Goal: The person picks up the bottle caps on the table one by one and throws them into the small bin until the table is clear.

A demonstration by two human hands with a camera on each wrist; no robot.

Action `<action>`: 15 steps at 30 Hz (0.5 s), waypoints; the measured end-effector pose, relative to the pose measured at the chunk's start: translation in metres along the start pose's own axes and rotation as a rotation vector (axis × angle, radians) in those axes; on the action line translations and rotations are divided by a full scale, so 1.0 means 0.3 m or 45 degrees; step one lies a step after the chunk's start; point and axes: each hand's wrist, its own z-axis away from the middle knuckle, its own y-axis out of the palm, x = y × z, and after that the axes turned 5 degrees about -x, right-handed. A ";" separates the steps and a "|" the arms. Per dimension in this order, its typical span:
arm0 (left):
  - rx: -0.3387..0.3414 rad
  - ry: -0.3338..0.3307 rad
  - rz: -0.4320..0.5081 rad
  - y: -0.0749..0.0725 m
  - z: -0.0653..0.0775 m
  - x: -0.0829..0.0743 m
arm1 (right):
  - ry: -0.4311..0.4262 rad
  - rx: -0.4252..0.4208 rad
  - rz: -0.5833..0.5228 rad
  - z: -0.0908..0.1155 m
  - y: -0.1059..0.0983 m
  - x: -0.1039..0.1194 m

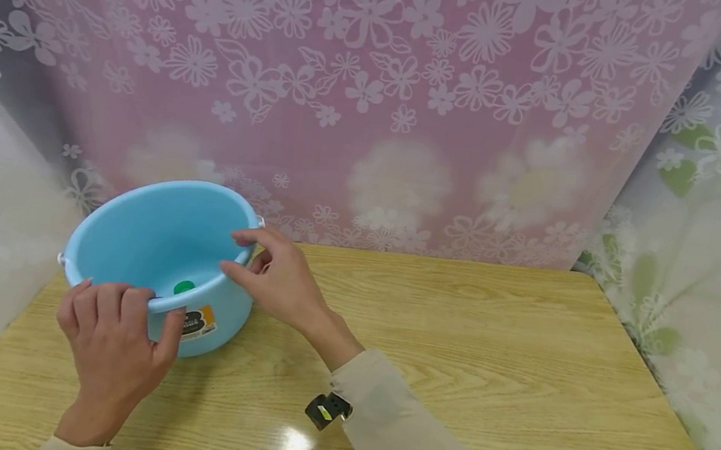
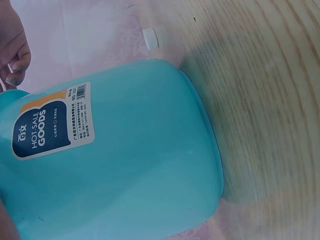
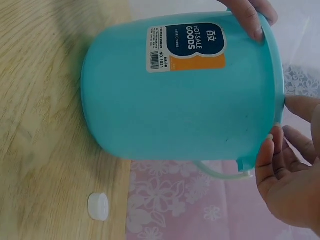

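A light blue plastic bucket [image 1: 159, 227] with a "HOT-SALE GOODS" label [image 2: 52, 122] stands upright on the left part of the table. My left hand [image 1: 112, 340] grips the near rim, fingers over the edge and thumb outside against the wall. At the right rim is my right hand [image 1: 283, 279], thumb and index finger spread over the edge, the other fingers loosely bent outside. A round green piece [image 1: 184, 287] shows inside the bucket, partly hidden by the near wall. In the right wrist view, a white cap [image 3: 98, 206] lies on the table near the bucket.
The wooden table [image 1: 483, 388] extends to the right. Behind it hangs a pink flowered curtain [image 1: 384, 105], with pale curtains at both sides. The bucket's whitish handle [image 3: 215, 172] hangs down on its far side.
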 end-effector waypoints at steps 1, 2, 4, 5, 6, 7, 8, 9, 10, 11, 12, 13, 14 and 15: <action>-0.003 -0.001 0.000 0.001 0.000 -0.001 | -0.005 -0.006 -0.023 0.001 -0.005 -0.005; -0.003 -0.003 0.001 0.001 0.000 -0.001 | -0.009 -0.019 -0.038 0.003 -0.011 -0.010; -0.004 -0.011 0.002 0.002 0.000 -0.002 | -0.011 -0.055 -0.048 0.005 -0.022 -0.026; -0.002 -0.014 0.002 0.003 0.000 -0.002 | -0.015 -0.072 -0.047 0.005 -0.027 -0.034; -0.003 -0.017 0.002 0.003 0.000 -0.002 | -0.020 -0.090 -0.046 0.005 -0.033 -0.043; -0.007 -0.021 0.002 0.004 0.000 -0.002 | -0.022 -0.107 -0.040 0.005 -0.037 -0.052; -0.007 -0.025 0.002 0.004 -0.001 -0.002 | -0.023 -0.122 -0.028 0.004 -0.042 -0.061; -0.013 -0.027 0.003 0.005 -0.001 -0.003 | -0.022 -0.132 -0.023 0.004 -0.045 -0.071; -0.014 -0.029 0.002 0.005 -0.001 -0.003 | -0.023 -0.137 -0.020 0.004 -0.049 -0.082; -0.018 -0.029 0.001 0.005 -0.001 -0.004 | -0.020 -0.141 -0.017 0.004 -0.052 -0.091; -0.021 -0.029 0.001 0.005 0.000 -0.004 | -0.013 -0.142 -0.014 0.004 -0.055 -0.101; -0.024 -0.030 0.002 0.005 -0.001 -0.004 | -0.004 -0.143 -0.006 0.005 -0.058 -0.110; -0.024 -0.030 0.002 0.005 -0.001 -0.005 | 0.003 -0.143 0.001 0.006 -0.061 -0.120; -0.026 -0.030 0.002 0.005 -0.001 -0.005 | 0.015 -0.143 0.011 0.007 -0.064 -0.130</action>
